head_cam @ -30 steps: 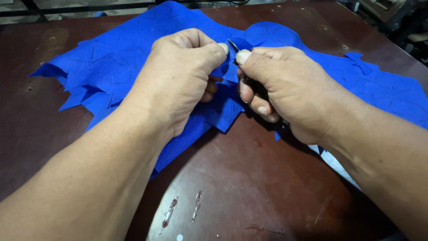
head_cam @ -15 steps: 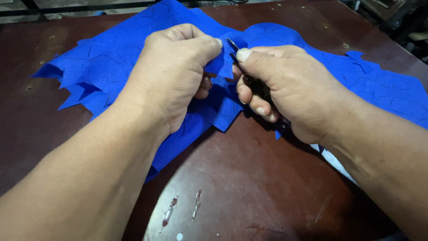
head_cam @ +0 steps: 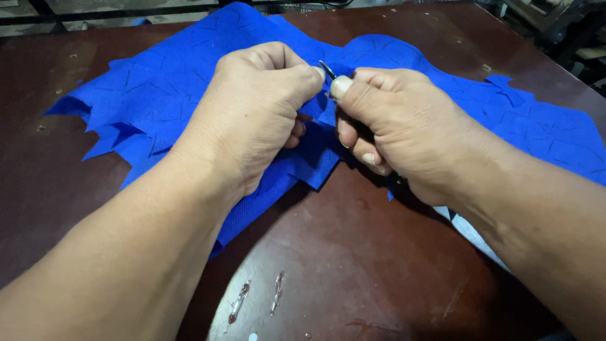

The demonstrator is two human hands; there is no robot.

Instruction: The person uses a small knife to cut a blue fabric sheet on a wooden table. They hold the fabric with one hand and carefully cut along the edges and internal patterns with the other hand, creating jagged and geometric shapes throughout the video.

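blue fabric [head_cam: 189, 95] lies spread on the dark desk [head_cam: 379, 265], its edge pinched in the left hand [head_cam: 252, 113]; the right hand [head_cam: 398, 126] clenches a small dark blade [head_cam: 326, 68] there; a slip could nick the left fingers.

Both hands [head_cam: 265, 107] pinch blue fabric [head_cam: 164, 95] on table [head_cam: 379, 265].

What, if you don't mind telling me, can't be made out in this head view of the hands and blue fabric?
- Small dark tool: only its tip shows; the right hand hides the rest.
- Blue fabric at the grip: covered by the left hand.
- Fabric's right end: cut off by the frame edge.
- Two small glassy pieces on the brown table: too small to identify.
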